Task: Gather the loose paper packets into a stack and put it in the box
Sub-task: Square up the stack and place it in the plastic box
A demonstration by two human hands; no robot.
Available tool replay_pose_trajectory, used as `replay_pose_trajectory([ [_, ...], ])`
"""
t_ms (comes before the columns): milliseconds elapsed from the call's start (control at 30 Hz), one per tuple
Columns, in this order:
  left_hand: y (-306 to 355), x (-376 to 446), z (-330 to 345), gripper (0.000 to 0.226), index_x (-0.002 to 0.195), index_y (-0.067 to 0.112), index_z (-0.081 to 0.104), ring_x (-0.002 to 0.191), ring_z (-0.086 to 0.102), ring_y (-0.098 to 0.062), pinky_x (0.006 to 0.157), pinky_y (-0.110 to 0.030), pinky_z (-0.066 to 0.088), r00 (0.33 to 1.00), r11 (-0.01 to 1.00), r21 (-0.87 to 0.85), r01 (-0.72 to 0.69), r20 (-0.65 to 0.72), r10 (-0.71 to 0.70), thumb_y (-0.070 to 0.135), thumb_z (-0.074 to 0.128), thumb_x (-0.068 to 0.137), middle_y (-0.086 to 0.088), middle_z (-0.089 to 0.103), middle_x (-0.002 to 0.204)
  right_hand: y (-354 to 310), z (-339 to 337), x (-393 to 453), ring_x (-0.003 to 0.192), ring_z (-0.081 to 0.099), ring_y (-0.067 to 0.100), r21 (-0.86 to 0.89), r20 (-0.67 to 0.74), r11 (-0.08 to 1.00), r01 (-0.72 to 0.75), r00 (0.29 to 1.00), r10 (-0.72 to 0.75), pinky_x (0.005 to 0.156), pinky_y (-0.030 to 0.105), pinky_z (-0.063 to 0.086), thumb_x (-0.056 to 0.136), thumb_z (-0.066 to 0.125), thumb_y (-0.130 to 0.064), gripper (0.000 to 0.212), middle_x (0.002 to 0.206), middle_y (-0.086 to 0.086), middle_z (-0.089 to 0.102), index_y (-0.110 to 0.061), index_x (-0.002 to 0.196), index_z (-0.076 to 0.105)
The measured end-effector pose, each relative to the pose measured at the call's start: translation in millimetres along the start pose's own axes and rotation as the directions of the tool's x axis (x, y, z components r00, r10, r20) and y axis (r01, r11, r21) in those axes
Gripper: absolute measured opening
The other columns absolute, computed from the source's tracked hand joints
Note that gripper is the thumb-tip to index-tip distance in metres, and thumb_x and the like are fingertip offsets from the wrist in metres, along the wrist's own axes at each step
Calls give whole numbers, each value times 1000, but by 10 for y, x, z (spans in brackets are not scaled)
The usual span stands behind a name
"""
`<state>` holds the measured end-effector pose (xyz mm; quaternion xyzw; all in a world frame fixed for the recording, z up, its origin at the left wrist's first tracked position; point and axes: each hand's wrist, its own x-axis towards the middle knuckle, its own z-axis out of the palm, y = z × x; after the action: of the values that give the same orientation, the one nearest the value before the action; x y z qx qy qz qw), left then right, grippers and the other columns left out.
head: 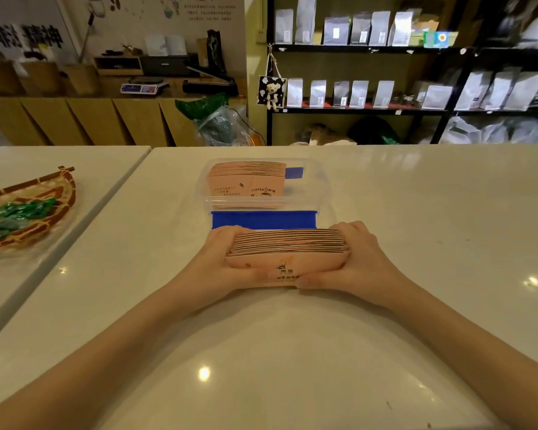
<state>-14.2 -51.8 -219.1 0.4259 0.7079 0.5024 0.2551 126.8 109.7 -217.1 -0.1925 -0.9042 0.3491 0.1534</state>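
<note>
A stack of pink paper packets (288,248) stands on edge on the white table, pressed between my two hands. My left hand (222,262) clasps its left end and my right hand (353,259) clasps its right end. Just beyond the stack lies a blue lid (263,219). Behind the lid stands a clear plastic box (311,189), which holds another row of pink packets (247,181) with coffee print in its left part. The box's right part shows only a blue patch.
A woven tray (28,206) with green wrapped sweets lies on the neighbouring table at the left. A seam (75,237) separates the two tables. Shelves with silver bags stand behind the far edge.
</note>
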Motion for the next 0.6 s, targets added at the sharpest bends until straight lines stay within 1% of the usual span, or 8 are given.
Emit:
replay_pose_trajectory([
  [100,36,22,-28,45,89,50,55,101,56,-1,78,-19,49,1000,1000,-4,-21,-23,21,44,79,51,19,53,109,-29,-52,-22,96,37,-8,38,-45,999,33,998,-31,88,29,39,46,76,-55,47,88,-29,47,-52,83,47],
  [167,28,64,-74,47,91,50,54,105,50,-1,83,-21,47,1000,998,66,-4,-14,5,44,80,52,23,50,108,-41,-79,3,94,35,-6,-13,-8,999,37,999,-38,90,29,36,50,78,-52,47,90,-28,46,-51,84,45],
  [267,8,103,-132,61,102,44,52,111,41,2,90,-23,43,999,986,167,13,44,-21,48,79,47,23,46,111,15,-115,41,94,33,0,-84,82,996,13,997,-6,90,29,32,49,75,-57,50,94,-28,44,-50,87,43],
  [367,-25,57,-95,68,106,43,49,114,41,-1,92,-26,43,1000,984,180,11,5,-12,51,79,45,20,46,115,71,-56,22,97,32,1,-76,71,997,13,997,-8,94,31,30,49,74,-63,61,102,-28,47,-47,101,48],
  [433,-56,13,-18,64,104,49,50,117,45,-10,94,-34,47,999,987,155,-39,-26,44,52,79,47,18,51,115,66,38,-11,103,33,-5,-47,59,998,37,998,-34,96,31,30,49,70,-65,73,111,-26,51,-44,115,48],
  [500,-62,1,53,60,98,59,48,117,47,-18,95,-41,47,996,984,167,-66,-46,75,56,77,46,16,53,115,52,91,-35,106,34,0,-8,44,1000,28,999,-27,96,29,27,50,70,-63,75,116,-25,52,-46,119,46],
  [567,-43,4,75,58,90,68,42,118,44,-17,96,-40,46,997,983,175,-55,-52,65,58,76,44,21,48,112,43,80,-50,108,31,3,-25,34,1000,13,999,-12,95,27,24,51,69,-63,75,117,-24,52,-46,120,45],
  [600,-37,11,71,58,90,67,42,118,43,-14,97,-39,45,997,983,175,-51,-49,60,57,77,45,23,46,111,46,58,-52,108,30,3,-40,33,999,11,999,-10,95,27,23,50,69,-63,75,116,-24,51,-46,119,45],
])
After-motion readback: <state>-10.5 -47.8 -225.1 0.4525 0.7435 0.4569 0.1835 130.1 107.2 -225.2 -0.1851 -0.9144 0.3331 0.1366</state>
